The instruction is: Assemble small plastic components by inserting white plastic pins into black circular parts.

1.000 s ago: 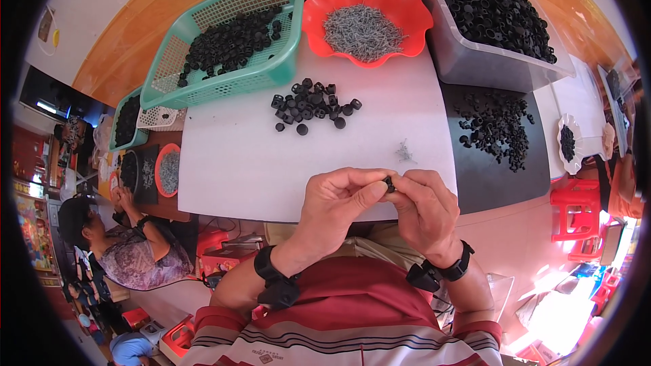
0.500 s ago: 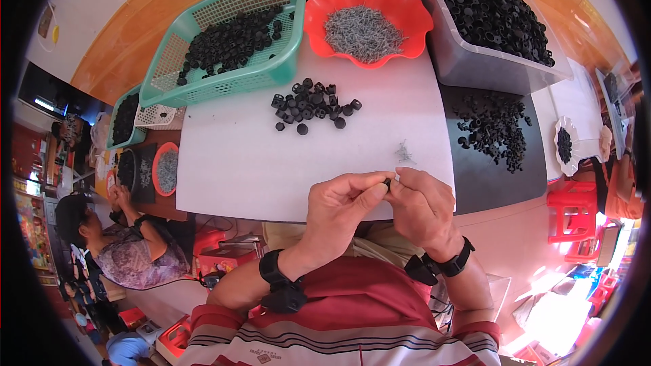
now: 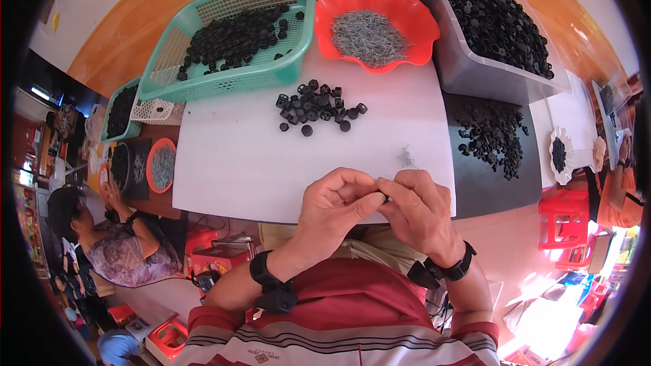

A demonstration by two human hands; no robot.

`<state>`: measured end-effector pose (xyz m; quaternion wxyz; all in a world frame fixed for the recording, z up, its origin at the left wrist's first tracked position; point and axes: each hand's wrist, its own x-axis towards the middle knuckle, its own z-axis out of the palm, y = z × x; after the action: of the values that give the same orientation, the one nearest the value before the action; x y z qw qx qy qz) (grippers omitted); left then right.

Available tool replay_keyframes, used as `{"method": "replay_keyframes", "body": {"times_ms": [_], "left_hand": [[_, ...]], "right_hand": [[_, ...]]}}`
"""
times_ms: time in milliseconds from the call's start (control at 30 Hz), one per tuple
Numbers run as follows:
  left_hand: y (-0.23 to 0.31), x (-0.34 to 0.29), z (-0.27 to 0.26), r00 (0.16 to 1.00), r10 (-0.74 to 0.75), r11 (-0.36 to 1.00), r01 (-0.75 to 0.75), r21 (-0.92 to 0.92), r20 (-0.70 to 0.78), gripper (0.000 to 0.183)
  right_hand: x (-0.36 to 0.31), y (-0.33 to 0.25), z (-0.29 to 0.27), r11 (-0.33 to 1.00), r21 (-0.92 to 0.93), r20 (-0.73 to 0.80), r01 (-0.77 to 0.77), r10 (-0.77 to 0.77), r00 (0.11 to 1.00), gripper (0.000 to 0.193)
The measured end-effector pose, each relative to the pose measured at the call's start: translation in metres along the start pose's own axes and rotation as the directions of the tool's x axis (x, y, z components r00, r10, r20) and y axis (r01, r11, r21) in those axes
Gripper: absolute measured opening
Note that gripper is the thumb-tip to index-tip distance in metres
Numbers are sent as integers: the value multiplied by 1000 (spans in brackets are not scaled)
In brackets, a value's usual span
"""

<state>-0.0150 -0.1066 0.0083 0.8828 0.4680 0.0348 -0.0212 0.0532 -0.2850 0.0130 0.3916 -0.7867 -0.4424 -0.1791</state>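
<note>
Pinches a small black plastic part (image 3: 385, 198) just right of centre in the frame, with the fingers of the left hand (image 3: 339, 207) and right hand (image 3: 420, 213) closed on it from either side. Meets there thumb to thumb and forefinger to forefinger, probably to steady so small a thing between two grips. Covers most of the part in doing so; cannot tell its full shape, or how firm the squeeze.

Just above the right hand, on the white sheet (image 3: 237, 169), a sparse cluster of thin grey screws (image 3: 407, 157), perhaps set apart from the bulk for easy single picking. At upper centre, a loose pile of black plastic pieces (image 3: 319, 105), seemingly spread on pale ground to stand out clearly and lie within reach of both hands.

Along the top of the frame, bulk stock in separate vessels, presumably against mixing: a green mesh basket (image 3: 237, 86) of black pieces at upper left, a red scalloped bowl (image 3: 424, 27) of grey screws at upper centre, a translucent plastic bin (image 3: 481, 78) of black caps at upper right. Below the bin, a dark mat (image 3: 485, 196) under scattered small black bits (image 3: 491, 139), likely placed for the right hand.
</note>
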Motion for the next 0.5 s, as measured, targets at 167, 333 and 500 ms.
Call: {"method": "replay_keyframes", "body": {"times_ms": [167,333,500], "left_hand": [[3,-3,-3,999,-50,997,50,56,13,23],[10,-5,-4,998,-45,991,39,131,42,24],[17,-11,0,998,-67,968,68,241,-13,25]], "right_hand": [[0,-2,-2,1000,25,49,1,-3,999,45],[3,-6,-1,999,19,36,25,-26,999,42],[5,-6,0,998,48,28,51,-52,998,40]]}}
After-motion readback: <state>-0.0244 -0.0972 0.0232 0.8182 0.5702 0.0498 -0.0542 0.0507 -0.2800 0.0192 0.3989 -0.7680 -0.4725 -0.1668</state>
